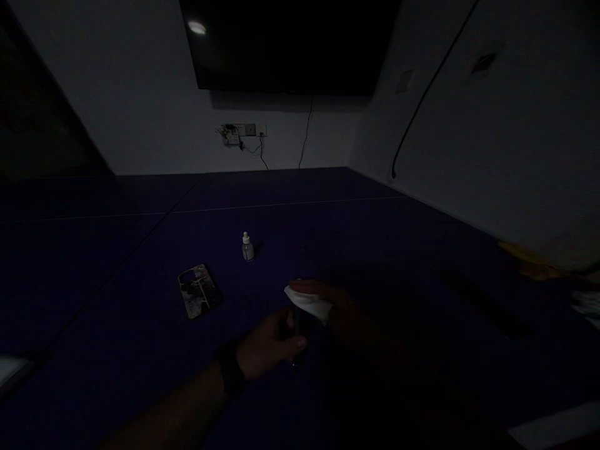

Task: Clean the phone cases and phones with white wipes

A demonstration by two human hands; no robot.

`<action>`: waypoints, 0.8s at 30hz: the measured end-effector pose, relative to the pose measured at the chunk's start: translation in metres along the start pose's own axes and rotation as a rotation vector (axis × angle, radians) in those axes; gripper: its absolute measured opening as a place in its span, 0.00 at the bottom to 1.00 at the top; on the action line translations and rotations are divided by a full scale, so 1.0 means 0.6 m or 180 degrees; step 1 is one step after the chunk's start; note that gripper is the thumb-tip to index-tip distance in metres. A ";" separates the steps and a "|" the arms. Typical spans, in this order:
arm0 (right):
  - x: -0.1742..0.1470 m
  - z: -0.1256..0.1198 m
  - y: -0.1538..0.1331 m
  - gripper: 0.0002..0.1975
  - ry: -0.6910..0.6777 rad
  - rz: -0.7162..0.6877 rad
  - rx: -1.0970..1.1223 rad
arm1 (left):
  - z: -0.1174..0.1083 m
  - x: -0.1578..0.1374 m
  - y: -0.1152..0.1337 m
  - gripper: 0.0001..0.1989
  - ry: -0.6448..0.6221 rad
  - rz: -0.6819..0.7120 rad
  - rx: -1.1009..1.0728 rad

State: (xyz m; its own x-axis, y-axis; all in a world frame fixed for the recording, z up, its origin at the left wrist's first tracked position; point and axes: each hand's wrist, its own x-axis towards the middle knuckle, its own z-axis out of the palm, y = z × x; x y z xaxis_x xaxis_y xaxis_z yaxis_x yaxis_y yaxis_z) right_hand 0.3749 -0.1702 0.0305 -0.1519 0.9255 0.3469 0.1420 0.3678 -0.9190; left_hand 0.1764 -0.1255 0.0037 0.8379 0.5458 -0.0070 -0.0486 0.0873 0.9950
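My left hand (267,344), with a dark band on the wrist, is closed round the near part of a slim dark object (297,322). What kind of object it is cannot be made out in the dim light. A white cloth or tissue (309,303) lies under the fingers of my right hand (347,315), over the object's far part. Beyond my hands a small dropper bottle (247,250) with a white cap stands upright. To the left of it lies a flat, rounded rectangular thing with a picture on it (199,290), like a phone in a case.
The dark blue table (140,375) reaches back to the wall. A long dark flat item (487,303) lies on the right, near a yellow item (529,259). A screen (290,47) hangs above wall sockets (244,130). A pale-topped object (14,370) sits at the left edge.
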 end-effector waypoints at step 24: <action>0.006 0.010 -0.039 0.19 0.0409 0.0699 0.0272 | 0.005 0.001 0.002 0.38 -0.0001 0.0030 0.0002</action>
State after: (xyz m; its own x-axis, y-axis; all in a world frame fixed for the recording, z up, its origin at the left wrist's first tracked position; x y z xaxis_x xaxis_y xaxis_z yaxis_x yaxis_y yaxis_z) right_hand 0.3654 -0.1759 0.0525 -0.0005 0.9882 0.1534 0.0738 0.1530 -0.9855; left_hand 0.1782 -0.1274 0.0053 0.8376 0.5463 0.0025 -0.0561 0.0815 0.9951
